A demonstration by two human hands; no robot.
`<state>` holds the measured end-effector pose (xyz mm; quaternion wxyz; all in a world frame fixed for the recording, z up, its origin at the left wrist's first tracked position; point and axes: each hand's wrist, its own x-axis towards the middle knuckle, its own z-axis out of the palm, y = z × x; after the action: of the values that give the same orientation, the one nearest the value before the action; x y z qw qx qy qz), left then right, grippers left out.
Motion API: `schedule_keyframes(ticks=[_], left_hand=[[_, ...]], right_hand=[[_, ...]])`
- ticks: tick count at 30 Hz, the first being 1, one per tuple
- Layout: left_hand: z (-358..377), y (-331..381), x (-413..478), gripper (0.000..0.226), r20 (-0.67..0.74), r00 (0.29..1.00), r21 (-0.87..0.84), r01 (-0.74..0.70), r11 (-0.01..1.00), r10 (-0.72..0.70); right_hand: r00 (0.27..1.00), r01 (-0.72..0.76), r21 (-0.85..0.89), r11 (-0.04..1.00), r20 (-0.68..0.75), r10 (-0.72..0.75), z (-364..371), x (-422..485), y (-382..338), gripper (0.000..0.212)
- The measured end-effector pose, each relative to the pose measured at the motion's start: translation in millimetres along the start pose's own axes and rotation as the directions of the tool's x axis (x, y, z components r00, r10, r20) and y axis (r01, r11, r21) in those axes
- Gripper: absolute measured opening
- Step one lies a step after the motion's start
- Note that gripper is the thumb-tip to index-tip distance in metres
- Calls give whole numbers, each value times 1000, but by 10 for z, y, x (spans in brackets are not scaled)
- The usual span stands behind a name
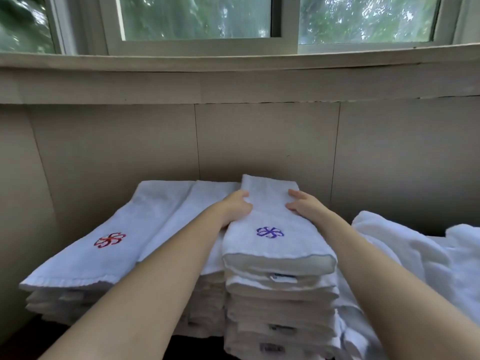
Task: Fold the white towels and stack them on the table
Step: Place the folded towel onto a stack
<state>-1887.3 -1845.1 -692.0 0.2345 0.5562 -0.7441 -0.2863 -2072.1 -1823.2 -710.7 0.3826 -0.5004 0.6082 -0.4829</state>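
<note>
A folded white towel with a purple emblem [270, 231] lies on top of a tall stack of folded towels [281, 305] in the middle. My left hand [237, 207] grips the top towel's left edge, fingers curled round it. My right hand [302, 203] rests flat on the towel's right side with fingers spread. Left of the stack sits a lower pile topped by a folded towel with a red emblem [110, 240], and another folded pile [197, 203] lies between them.
A heap of unfolded white towels [420, 255] lies at the right. A beige panelled wall [259, 136] stands right behind the stacks, with a windowsill and window [197, 19] above. The dark table edge shows at the lower left.
</note>
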Motion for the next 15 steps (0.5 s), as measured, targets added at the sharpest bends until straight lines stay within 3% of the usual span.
schedule_keyframes(ticks=[5,9,12,15], left_hand=[[12,220,-373,56,44,999,224,12,974,-23],[58,239,-792,57,30,994,300,88,950,-102],[35,249,-1114,62,31,990,356,118,927,-138],[-10,257,-1361,61,62,991,345,86,935,-115]], right_hand=[[995,46,-4,999,-85,-46,-75,-152,29,56],[983,-159,109,981,110,147,-132,-403,-76,57],[947,-260,-16,966,189,258,-193,-672,-153,67],[931,-250,-142,958,236,278,-196,-929,-218,68]])
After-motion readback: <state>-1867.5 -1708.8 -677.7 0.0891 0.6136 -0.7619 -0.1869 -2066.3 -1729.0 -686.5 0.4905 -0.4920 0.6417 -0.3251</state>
